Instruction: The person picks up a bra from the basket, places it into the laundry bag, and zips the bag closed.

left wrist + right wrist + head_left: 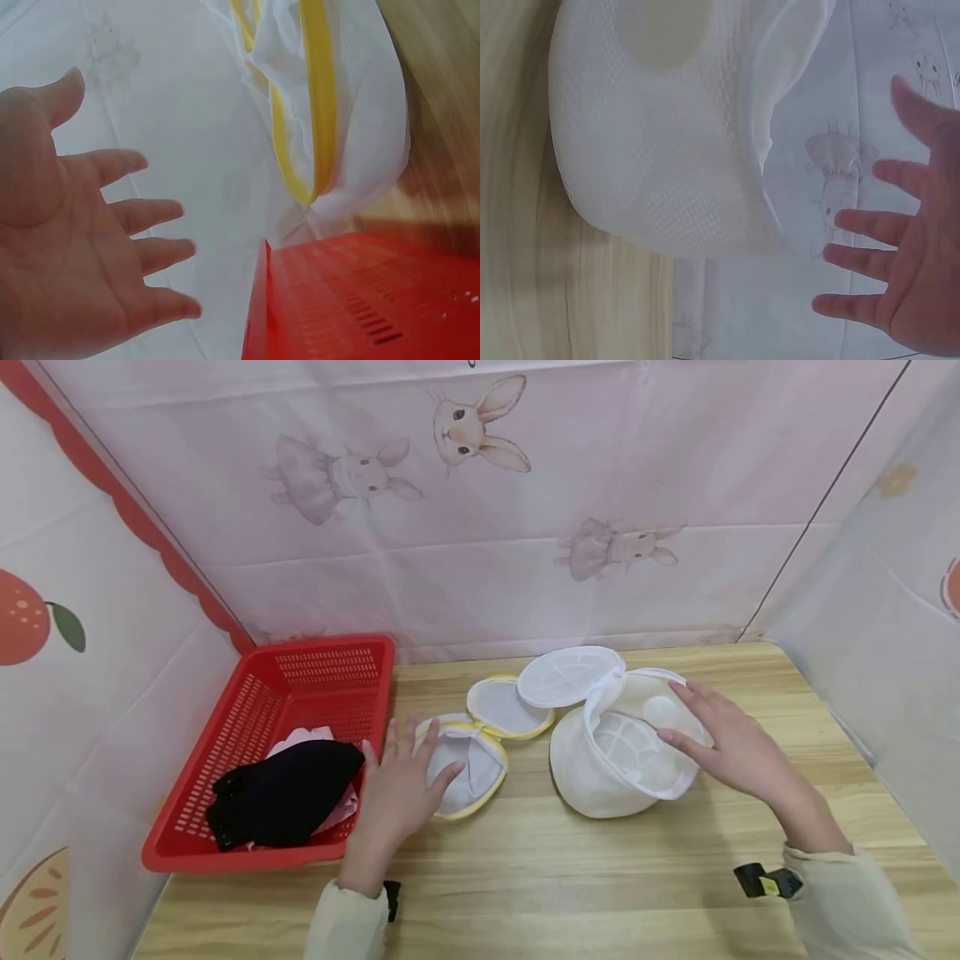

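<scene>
My left hand point(397, 797) hovers with fingers spread between the red basket and a small white mesh laundry bag with yellow trim point(487, 777). That bag is unzipped, and its round lid point(510, 706) lies folded back behind it. My right hand point(731, 743) is over the right rim of a larger white mesh laundry bag point(573, 768), fingers extended. In the right wrist view its fingers stand apart from the bag wall point(660, 157). The larger bag's mouth gapes toward me, and its round lid point(566, 677) hangs back to the left, overlapping the small bag's lid.
At the left stands a red plastic basket point(386, 664) holding a smooth black garment point(300, 789) over pink cloth point(341, 810). The wooden table point(525, 885) meets a pink rabbit-print wall covering point(480, 577) behind, with printed side walls at left and right.
</scene>
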